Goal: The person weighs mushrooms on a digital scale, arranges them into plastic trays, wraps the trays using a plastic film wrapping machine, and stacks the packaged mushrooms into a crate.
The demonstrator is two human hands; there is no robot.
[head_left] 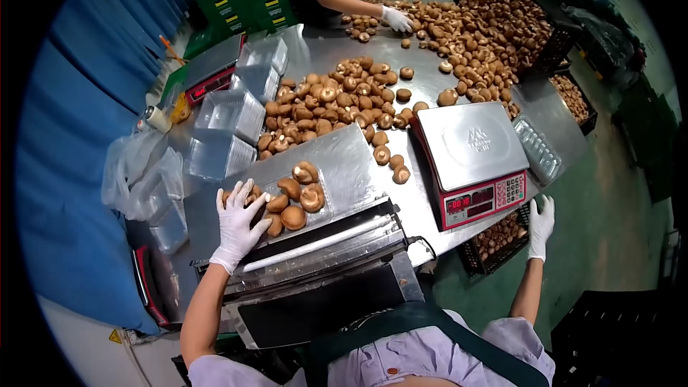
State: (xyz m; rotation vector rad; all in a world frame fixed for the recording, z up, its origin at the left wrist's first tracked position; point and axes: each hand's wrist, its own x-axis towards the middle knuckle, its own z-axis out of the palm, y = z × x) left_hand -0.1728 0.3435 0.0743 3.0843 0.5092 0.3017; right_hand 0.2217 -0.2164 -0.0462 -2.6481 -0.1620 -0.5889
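My left hand (241, 228), in a white glove, has its fingers spread over the left end of a group of brown shiitake mushrooms (293, 218). They lie on a metal plate (344, 165), apparently in a clear tray whose edges are hard to make out. Some mushrooms are partly hidden under my fingers. My right hand (541, 229), also gloved, is off the table's right edge beside a red digital scale (473, 143). Its fingers point up, apart, with nothing visible in them. Just below the left hand runs the long white roller (315, 244) of a wrapping machine.
Loose shiitakes (337, 100) are heaped mid-table, with a larger pile (494, 21) spilling from a black crate. Stacked clear trays (229, 118) and a second scale (211, 64) stand left. A co-worker's gloved hand (396, 19) reaches in opposite. Below the table sits a mushroom crate (494, 240).
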